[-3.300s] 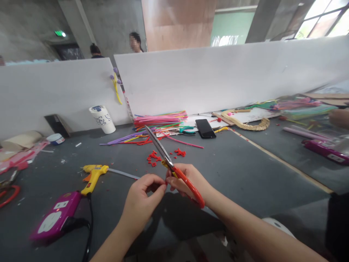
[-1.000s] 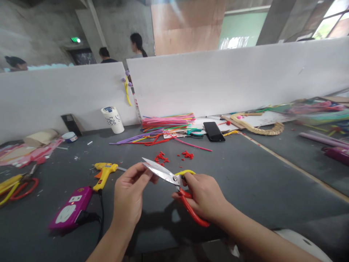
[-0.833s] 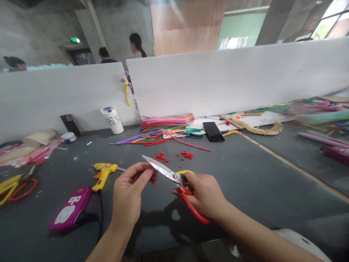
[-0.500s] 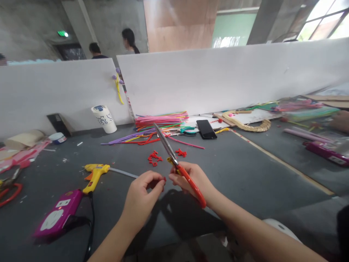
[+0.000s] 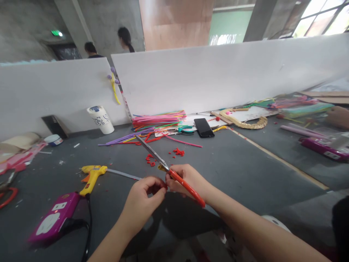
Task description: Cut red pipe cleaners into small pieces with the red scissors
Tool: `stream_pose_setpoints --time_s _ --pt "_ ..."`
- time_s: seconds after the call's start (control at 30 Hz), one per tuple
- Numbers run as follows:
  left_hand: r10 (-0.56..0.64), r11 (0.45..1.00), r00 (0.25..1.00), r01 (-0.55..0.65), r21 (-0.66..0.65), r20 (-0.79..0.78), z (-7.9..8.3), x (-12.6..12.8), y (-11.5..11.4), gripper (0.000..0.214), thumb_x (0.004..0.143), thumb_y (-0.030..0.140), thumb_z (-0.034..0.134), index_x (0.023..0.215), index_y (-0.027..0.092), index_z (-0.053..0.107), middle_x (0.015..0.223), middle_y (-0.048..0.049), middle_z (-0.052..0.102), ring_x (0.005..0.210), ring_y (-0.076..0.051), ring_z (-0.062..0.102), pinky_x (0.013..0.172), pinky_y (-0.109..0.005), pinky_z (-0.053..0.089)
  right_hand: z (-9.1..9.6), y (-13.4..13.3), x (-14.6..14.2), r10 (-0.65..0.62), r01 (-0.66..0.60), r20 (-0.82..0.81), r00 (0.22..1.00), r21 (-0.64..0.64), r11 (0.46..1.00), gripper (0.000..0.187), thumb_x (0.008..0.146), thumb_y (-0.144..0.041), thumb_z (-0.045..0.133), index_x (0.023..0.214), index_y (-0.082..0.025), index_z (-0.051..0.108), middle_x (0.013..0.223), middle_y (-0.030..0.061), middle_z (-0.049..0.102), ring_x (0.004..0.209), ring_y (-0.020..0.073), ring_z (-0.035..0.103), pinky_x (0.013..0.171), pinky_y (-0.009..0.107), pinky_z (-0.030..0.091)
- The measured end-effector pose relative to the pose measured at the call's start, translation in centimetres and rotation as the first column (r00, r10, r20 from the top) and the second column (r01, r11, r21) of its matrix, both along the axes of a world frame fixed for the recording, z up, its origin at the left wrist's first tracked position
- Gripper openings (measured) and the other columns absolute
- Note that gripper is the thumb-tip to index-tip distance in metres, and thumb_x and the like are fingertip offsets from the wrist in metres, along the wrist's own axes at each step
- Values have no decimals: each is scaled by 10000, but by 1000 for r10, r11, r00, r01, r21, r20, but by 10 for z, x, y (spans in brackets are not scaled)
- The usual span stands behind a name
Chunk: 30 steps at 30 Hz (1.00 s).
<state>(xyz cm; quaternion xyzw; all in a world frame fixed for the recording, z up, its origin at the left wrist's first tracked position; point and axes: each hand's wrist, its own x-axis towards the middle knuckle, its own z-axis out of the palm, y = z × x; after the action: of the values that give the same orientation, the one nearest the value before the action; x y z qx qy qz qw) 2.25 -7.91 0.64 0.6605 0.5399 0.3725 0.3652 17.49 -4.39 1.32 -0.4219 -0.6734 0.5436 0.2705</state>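
A: Have dropped the scissor points lower and further left since half a second ago, and drawn the fingertips of both hands together.

B: Holding what, then?

A: Carrying the scissors [image 5: 172, 174] in the right hand [image 5: 193, 178], fingers curled round the handle, blades showing as one narrow strip aimed forward and left. Pinching with thumb and forefinger of the left hand [image 5: 144, 199], seemingly on a red scrap [image 5: 165, 187], though too small and shaded there to be sure.

B: Fearing what?

A: Losing that scrap, first. Pinching something so tiny, could easily let it slip onto the dark table [image 5: 231, 174] or past its near edge.

B: And after that?

A: Turning the wrist carelessly, might sweep the long blades through the loose red pieces [image 5: 179, 152] and scatter them. Opening them this close, might nick the left hand.

B: Any trouble further left?

A: Yes: might bump the glue stick [image 5: 122, 174] beside the left knuckles and drag the yellow glue gun [image 5: 94, 177] askew.
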Motion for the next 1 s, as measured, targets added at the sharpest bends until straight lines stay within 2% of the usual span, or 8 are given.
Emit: stream_pose_setpoints --time_s 0.23,0.33,0.43,0.6,0.73,0.83,0.9,1.0 --pt "11 993 988 7 -114 155 0 1 1 102 675 231 552 687 149 612 575 -11 591 555 -146 543 534 -234 422 -6 -1 -2 -23 25 -58 998 36 999 44 598 -129 431 606 -168 448 478 -79 392 393 47 357 393 154 278" --pt "64 996 998 -63 70 0 -2 1 0 80 661 198 545 679 175 619 630 -18 620 611 -162 560 587 -251 427 -11 -1 -5 -79 82 -42 996 81 993 39 585 -132 440 597 -168 448 485 -76 380 420 53 344 406 157 260" --pt "85 971 980 -40 235 -183 -4 0 0 122 690 180 498 662 201 614 677 -23 635 646 -169 566 616 -259 420 -13 -1 -8 -113 114 -14 993 131 985 33 564 -139 458 568 -165 438 513 -65 382 470 65 341 424 162 257" --pt "56 952 947 45 304 -316 -5 -1 -1 161 723 148 437 663 206 575 699 -21 612 668 -163 546 628 -251 392 -13 -1 -10 -126 120 21 992 179 977 76 547 -139 474 522 -164 407 513 -63 358 499 69 330 446 167 265" --pt "131 951 923 -14 310 -363 -7 -2 0 152 747 165 403 621 204 479 608 11 514 584 -143 480 560 -241 344 -13 0 -8 -99 103 -72 992 42 994 18 587 -148 454 580 -164 449 485 -68 398 412 54 348 383 155 270" --pt "156 965 935 -75 252 -319 -6 -4 3 233 777 208 376 544 205 385 516 41 405 511 -126 410 502 -232 301 -9 2 -5 -101 95 -141 985 -48 994 17 626 -184 461 628 -168 468 440 -70 437 349 60 376 335 155 283" --pt "116 987 967 -88 132 -225 -4 -6 5 311 790 271 389 490 198 361 452 51 362 462 -113 374 471 -227 282 -5 4 -3 -119 111 -180 976 -55 992 29 640 -184 461 616 -170 469 354 -86 390 338 71 399 348 161 318" --pt "14 991 993 1 -134 116 1 -5 5 289 774 344 454 545 171 495 491 29 478 470 -103 428 468 -217 325 -2 5 -2 -116 105 -235 965 -56 993 55 649 -173 460 594 -168 461 302 -100 348 321 65 393 376 166 353"
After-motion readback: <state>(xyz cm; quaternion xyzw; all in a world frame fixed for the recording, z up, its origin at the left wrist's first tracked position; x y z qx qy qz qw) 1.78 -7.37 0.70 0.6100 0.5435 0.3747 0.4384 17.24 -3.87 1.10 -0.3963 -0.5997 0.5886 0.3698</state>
